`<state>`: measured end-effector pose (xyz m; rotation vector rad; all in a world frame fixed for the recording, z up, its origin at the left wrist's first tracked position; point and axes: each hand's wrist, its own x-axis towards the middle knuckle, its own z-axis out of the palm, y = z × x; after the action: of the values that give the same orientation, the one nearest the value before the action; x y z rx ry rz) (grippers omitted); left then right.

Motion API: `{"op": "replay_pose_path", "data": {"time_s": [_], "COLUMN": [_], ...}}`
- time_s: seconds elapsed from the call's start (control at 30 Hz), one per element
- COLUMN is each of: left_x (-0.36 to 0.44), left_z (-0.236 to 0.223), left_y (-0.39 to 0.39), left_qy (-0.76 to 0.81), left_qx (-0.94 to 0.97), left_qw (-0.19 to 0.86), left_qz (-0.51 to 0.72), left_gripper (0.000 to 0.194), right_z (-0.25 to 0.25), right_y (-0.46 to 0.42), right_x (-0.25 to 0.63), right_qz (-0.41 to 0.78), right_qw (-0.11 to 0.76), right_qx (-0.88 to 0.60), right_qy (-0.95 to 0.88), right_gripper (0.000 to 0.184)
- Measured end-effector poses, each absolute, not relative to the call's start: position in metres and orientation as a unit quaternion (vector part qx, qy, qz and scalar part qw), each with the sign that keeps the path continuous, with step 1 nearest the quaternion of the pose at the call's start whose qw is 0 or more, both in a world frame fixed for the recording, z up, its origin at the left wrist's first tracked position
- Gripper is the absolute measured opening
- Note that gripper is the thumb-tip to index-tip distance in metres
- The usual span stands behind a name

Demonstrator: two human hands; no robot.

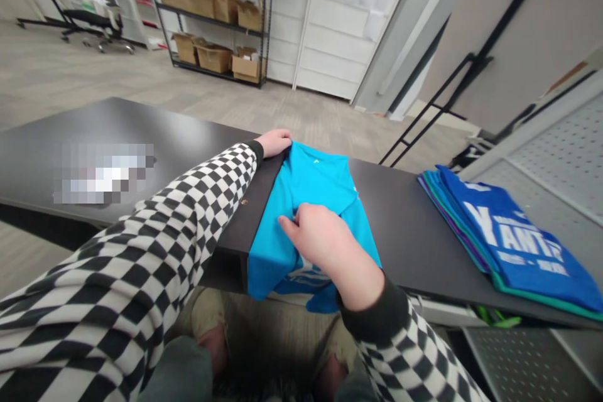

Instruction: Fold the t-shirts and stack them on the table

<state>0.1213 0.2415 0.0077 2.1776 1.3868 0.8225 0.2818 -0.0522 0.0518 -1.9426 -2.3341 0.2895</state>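
A cyan T-shirt (301,182) lies folded over the front edge of the black table (405,220), its lower part hanging down, with a blue print partly showing near the bottom. My left hand (274,143) reaches across to the far edge of the shirt, its fingers closed on the cloth by the collar end. My right hand (320,245) sits on the middle of the shirt, gathering a fold between its fingers and covering part of the fabric. Both checkered sleeves run in from the lower corners.
A stack of folded blue and green shirts (499,239) lies on the table to the right. A pixelated patch (103,173) covers part of the tabletop at left. Behind stand a metal shelf (211,19) with cardboard boxes and an office chair (89,6). A perforated panel (560,163) stands at right.
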Motion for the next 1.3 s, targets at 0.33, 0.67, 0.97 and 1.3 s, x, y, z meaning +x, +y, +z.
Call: {"op": "replay_pose_path", "data": {"time_s": [0.33, 0.67, 0.97, 1.3], "left_x": [0.13, 0.127, 0.119, 0.119], "left_z": [0.007, -0.005, 0.002, 0.004], "left_y": [0.257, 0.265, 0.247, 0.244], "left_qy": [0.516, 0.516, 0.484, 0.498], "left_qx": [0.814, 0.82, 0.849, 0.843], "left_qw": [0.144, 0.092, 0.061, 0.053], "left_qz": [0.226, 0.232, 0.206, 0.198], "left_gripper": [0.022, 0.031, 0.038, 0.039], "right_z": [0.044, 0.031, 0.054, 0.029], "right_y": [-0.061, -0.073, -0.064, 0.117], "right_x": [0.275, 0.269, 0.307, 0.457], "right_qz": [0.119, 0.278, 0.181, 0.006], "right_qw": [0.156, 0.255, 0.246, 0.222], "right_qx": [-0.618, -0.578, -0.584, -0.644], "right_qy": [-0.762, -0.724, -0.753, -0.732], "right_gripper": [0.025, 0.021, 0.025, 0.035]}}
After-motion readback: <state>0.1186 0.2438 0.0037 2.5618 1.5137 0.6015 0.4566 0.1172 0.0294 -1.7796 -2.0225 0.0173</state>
